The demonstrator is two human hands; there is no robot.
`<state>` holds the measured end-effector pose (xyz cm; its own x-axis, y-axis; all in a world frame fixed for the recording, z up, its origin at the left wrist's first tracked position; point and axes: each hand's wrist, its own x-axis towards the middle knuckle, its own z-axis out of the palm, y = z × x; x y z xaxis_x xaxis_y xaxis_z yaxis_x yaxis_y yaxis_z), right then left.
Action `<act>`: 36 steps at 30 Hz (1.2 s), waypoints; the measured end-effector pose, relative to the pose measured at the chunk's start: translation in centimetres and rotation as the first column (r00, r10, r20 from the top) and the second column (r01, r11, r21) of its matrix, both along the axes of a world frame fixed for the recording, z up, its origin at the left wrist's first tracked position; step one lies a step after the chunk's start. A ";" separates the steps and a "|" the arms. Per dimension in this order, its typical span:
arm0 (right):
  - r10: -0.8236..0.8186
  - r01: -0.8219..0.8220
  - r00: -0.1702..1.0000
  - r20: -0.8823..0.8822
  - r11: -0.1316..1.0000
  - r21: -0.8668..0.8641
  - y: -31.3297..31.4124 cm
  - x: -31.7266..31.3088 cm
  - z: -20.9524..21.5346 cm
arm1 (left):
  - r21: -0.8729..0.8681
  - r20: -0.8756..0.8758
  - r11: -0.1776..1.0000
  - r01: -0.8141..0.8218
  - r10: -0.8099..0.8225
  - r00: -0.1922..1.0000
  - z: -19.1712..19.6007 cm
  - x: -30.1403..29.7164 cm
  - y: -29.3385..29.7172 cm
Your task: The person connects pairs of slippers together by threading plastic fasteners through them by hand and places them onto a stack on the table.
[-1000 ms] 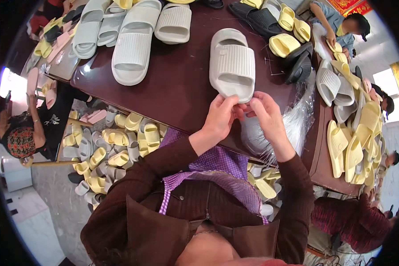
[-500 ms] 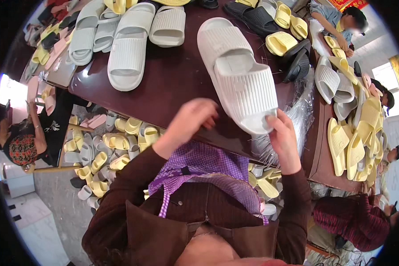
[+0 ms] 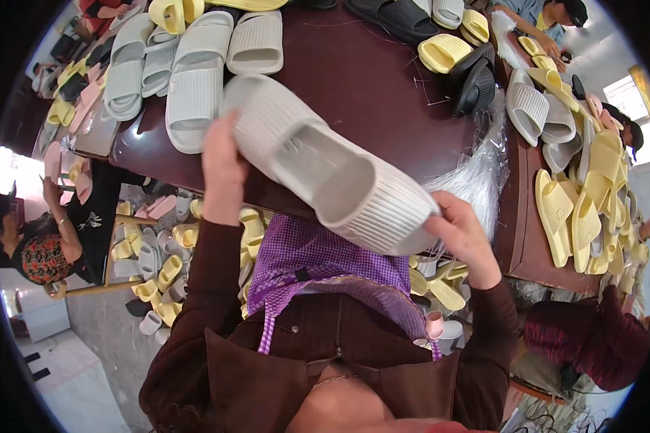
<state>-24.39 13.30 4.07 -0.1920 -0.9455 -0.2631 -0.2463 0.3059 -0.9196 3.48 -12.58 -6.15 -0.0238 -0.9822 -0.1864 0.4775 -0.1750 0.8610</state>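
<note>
A pale grey pair of ribbed slide slippers (image 3: 393, 198) is held slantwise over the table's near edge, the two fitted together with a ribbed strap towards each end and their openings facing up between. My left hand (image 3: 222, 173) grips the upper left end, some of its fingers hidden by the slippers. At the lower right tip my right hand (image 3: 464, 232) pinches the end between thumb and fingers. Just left of the held pair, more grey slippers (image 3: 195, 86) lie on the dark red table (image 3: 354, 101).
Clear plastic strands (image 3: 477, 173) hang over the table's right corner. Black slippers (image 3: 473, 83) and yellow slippers (image 3: 444, 52) lie at the far right. Yellow slippers (image 3: 552, 216) cover a side table. Below left, more slippers (image 3: 170, 270) are heaped. Other people work on both sides.
The grey pair has turned from nearly upright to slanted and come nearer to me. My left hand, free before, has moved up and left and taken hold of its upper end.
</note>
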 end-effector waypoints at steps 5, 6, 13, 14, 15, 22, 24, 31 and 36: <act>-0.206 0.187 0.966 -0.154 0.974 -0.132 3.7 -5.5 1.0 | -0.074 -0.091 0.983 -0.169 0.162 0.983 5.0 5.3 -3.3; -0.291 0.250 0.943 -0.162 0.940 -0.233 4.4 -6.2 1.5 | -0.102 0.004 0.990 -0.100 0.101 0.995 5.6 6.3 -3.8; -0.226 0.102 0.908 -0.352 0.936 -0.337 0.3 -9.3 6.4 | -0.215 0.336 0.858 0.466 -0.383 0.861 9.1 2.9 -6.5; -0.147 0.019 0.906 -0.398 0.951 -0.308 -1.5 -9.9 6.6 | -0.208 0.403 0.781 0.589 -0.481 0.779 9.3 1.6 -7.3; -0.084 -0.063 0.918 -0.388 0.934 -0.351 -3.7 -10.1 6.6 | -0.203 0.406 0.764 0.612 -0.503 0.763 10.0 -0.4 -7.4; -0.338 -0.155 0.758 -0.558 0.737 -0.657 -16.2 -7.2 6.0 | -0.253 0.556 0.789 0.561 -0.356 0.751 7.0 -7.2 -12.7; -0.394 -0.093 0.814 -0.427 0.637 -0.765 -16.5 -8.6 5.1 | -0.483 0.662 0.713 0.509 -0.083 0.745 6.8 -7.9 -8.7; 0.010 -0.199 0.899 -0.437 0.900 -0.389 -7.7 -12.7 -0.6 | -0.530 0.674 0.696 0.484 0.000 0.738 3.3 -4.0 -1.6; 0.097 -0.408 0.435 -0.895 0.908 -0.100 -5.1 -11.3 -3.9 | -0.589 0.673 0.645 0.487 0.057 0.738 3.0 -4.6 3.2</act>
<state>-35.74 8.23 0.15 0.0905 -0.9843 0.1517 -0.9702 -0.1216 -0.2097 -1.07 -9.37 -3.14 -0.4086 -0.7770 0.4789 -0.1359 0.5706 0.8099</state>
